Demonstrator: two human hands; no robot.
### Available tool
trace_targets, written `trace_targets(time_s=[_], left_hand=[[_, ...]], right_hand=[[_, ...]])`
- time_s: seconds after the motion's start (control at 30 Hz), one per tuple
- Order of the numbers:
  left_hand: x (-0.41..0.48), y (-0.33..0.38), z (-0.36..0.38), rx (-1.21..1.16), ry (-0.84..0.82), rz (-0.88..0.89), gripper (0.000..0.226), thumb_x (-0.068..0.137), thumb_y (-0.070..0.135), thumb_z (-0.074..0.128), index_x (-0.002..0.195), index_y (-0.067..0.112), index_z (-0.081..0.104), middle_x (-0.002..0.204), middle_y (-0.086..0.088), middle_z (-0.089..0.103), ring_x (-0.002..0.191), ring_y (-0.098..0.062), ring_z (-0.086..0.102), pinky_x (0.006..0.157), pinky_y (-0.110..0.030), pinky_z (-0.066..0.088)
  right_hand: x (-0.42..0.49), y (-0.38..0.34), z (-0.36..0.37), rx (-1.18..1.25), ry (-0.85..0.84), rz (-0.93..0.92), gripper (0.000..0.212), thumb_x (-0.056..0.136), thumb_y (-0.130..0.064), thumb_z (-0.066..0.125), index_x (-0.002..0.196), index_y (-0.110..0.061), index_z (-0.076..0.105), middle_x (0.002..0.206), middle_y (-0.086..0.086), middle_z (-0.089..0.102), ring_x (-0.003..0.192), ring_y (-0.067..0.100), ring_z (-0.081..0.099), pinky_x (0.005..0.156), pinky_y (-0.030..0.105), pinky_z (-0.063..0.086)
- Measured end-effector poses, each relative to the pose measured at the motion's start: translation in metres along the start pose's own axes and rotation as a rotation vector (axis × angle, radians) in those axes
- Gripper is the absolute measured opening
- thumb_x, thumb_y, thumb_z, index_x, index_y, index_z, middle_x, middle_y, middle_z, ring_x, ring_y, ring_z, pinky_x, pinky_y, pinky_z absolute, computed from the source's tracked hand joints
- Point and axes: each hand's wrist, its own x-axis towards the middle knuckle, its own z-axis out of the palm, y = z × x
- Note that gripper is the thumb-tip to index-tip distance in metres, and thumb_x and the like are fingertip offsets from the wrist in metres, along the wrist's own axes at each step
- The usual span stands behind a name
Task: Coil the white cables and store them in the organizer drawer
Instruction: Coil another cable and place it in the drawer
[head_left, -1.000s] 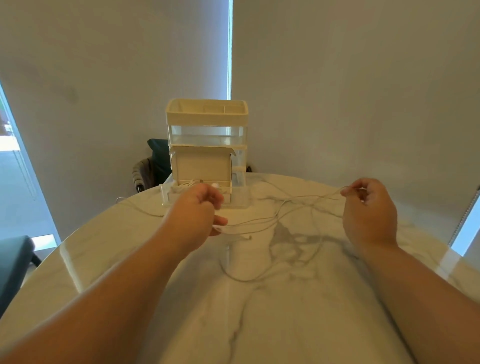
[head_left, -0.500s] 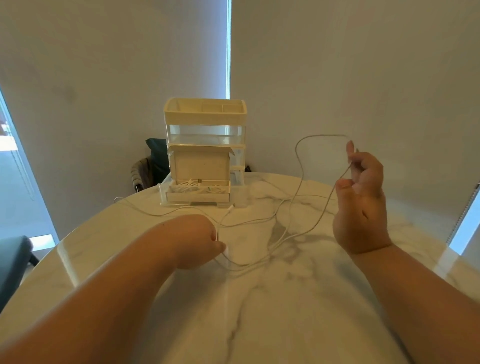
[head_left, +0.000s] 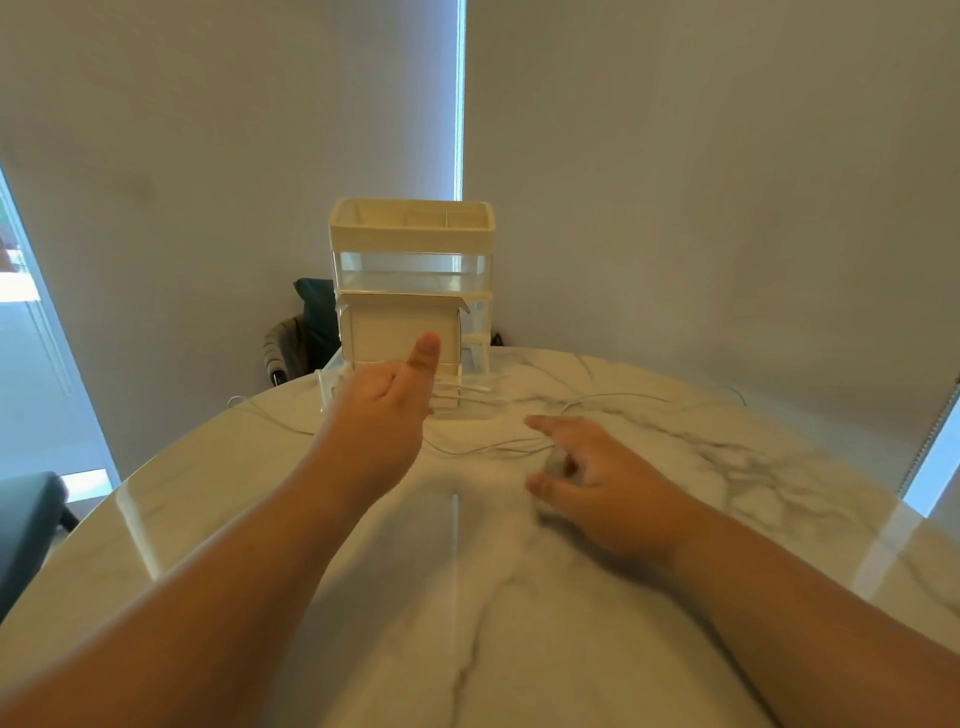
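White cables (head_left: 498, 448): thin, limp, uncoiled, lying in loose strands on the round marble table (head_left: 519, 597). They run from the table's left rim, across the front of the organizer (head_left: 410, 234), and out to the right, far side. A few more white strands sit inside the pulled-out clear drawer (head_left: 324, 387) at the organizer's base.

The organizer is cream and tiered, with a divided open tray on top, a clear tier under it and a cream box front below. It stands at the table's far edge.

Left hand (head_left: 384, 410) reaches to the drawer front with the thumb sticking up. Its fingers are hidden behind the hand, so I cannot tell whether it grasps anything.

Right hand (head_left: 597, 478) is low over the table, just right of the strands, motion-blurred. Its fingers are spread and loose and grasp nothing, the index tip next to a cable.

The near half of the table is bare marble, with both forearms over it. Loose strands lie in the far right part. A dark chair (head_left: 311, 322) stands behind the table's far left rim.
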Motion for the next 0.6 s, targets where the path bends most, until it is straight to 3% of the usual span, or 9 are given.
trace_targets(time_s=[0.07,0.13,0.2,0.3,0.33,0.4,0.47,0.5,0.6], left_hand=[[0.001,0.002,0.003,-0.188,-0.010,-0.099,0.065,0.086,0.071,0.029,0.051,0.024,0.056,0.054,-0.001,0.050,0.061,-0.019,0.048,0.067,-0.033,0.042],[0.002,0.007,0.004,-0.395,-0.017,-0.172,0.067,0.089,0.069,0.031,0.041,0.024,0.042,0.047,0.004,0.037,0.054,-0.019,0.036,0.060,-0.036,0.036],[0.002,0.011,0.003,-0.589,-0.043,-0.200,0.061,0.090,0.067,0.034,0.045,0.025,0.033,0.050,0.004,0.028,0.051,-0.016,0.027,0.056,-0.033,0.030],[0.003,0.013,-0.002,-0.702,-0.228,-0.253,0.061,0.081,0.076,0.039,0.055,0.021,0.032,0.055,0.001,0.028,0.050,-0.015,0.030,0.055,-0.031,0.031],[0.003,0.010,-0.003,-0.646,-0.296,-0.264,0.063,0.079,0.078,0.047,0.055,0.020,0.037,0.056,0.002,0.031,0.051,-0.015,0.033,0.055,-0.031,0.033],[0.002,0.004,0.000,-0.326,-0.376,-0.192,0.044,0.076,0.062,0.060,0.055,0.024,0.054,0.059,0.005,0.044,0.058,-0.015,0.042,0.059,-0.032,0.038],[-0.005,0.000,0.006,-0.010,-0.421,-0.059,0.030,0.092,0.049,0.054,0.068,0.032,0.060,0.065,0.011,0.051,0.066,-0.012,0.048,0.067,-0.031,0.040],[-0.009,-0.003,0.011,0.051,-0.432,-0.032,0.031,0.098,0.046,0.047,0.073,0.031,0.058,0.066,0.013,0.051,0.067,-0.010,0.048,0.069,-0.030,0.040],[-0.014,-0.004,0.020,-0.005,-0.507,-0.042,0.033,0.100,0.045,0.043,0.074,0.030,0.056,0.064,0.013,0.053,0.067,-0.011,0.051,0.071,-0.038,0.047]], right_hand=[[0.005,-0.006,0.011,-0.138,-0.154,-0.024,0.071,0.094,-0.058,0.049,0.152,-0.050,0.010,0.160,-0.023,0.008,0.146,0.006,0.013,0.122,0.038,0.015],[0.010,-0.003,0.015,-0.269,-0.228,0.026,0.073,0.093,-0.065,0.040,0.153,-0.047,0.001,0.164,-0.016,-0.002,0.150,0.016,0.003,0.123,0.046,0.010],[0.014,0.005,0.012,-0.359,-0.265,0.098,0.074,0.092,-0.069,0.034,0.155,-0.040,0.007,0.165,-0.008,0.011,0.150,0.020,0.012,0.121,0.045,0.015],[0.011,0.008,0.009,-0.392,-0.245,0.115,0.075,0.091,-0.071,0.037,0.154,-0.033,0.022,0.159,-0.004,0.030,0.143,0.020,0.028,0.118,0.042,0.024],[0.010,0.006,0.009,-0.327,-0.190,0.104,0.074,0.090,-0.070,0.041,0.153,-0.034,0.026,0.155,-0.005,0.036,0.140,0.018,0.034,0.116,0.040,0.029],[0.007,-0.001,0.010,-0.067,0.024,0.082,0.065,0.089,-0.064,0.052,0.146,-0.035,0.037,0.139,-0.009,0.049,0.122,0.008,0.050,0.103,0.030,0.043],[0.004,-0.008,0.009,0.151,0.280,0.041,0.054,0.088,-0.051,0.063,0.134,-0.034,0.042,0.116,-0.012,0.053,0.100,0.004,0.055,0.080,0.014,0.045],[0.003,-0.011,0.006,0.196,0.374,-0.007,0.053,0.087,-0.046,0.066,0.132,-0.034,0.040,0.112,-0.012,0.052,0.099,0.004,0.054,0.075,0.011,0.043],[-0.002,-0.017,-0.002,0.207,0.482,-0.198,0.051,0.091,-0.036,0.065,0.137,-0.034,0.041,0.124,-0.017,0.047,0.116,-0.001,0.046,0.090,0.007,0.039]])
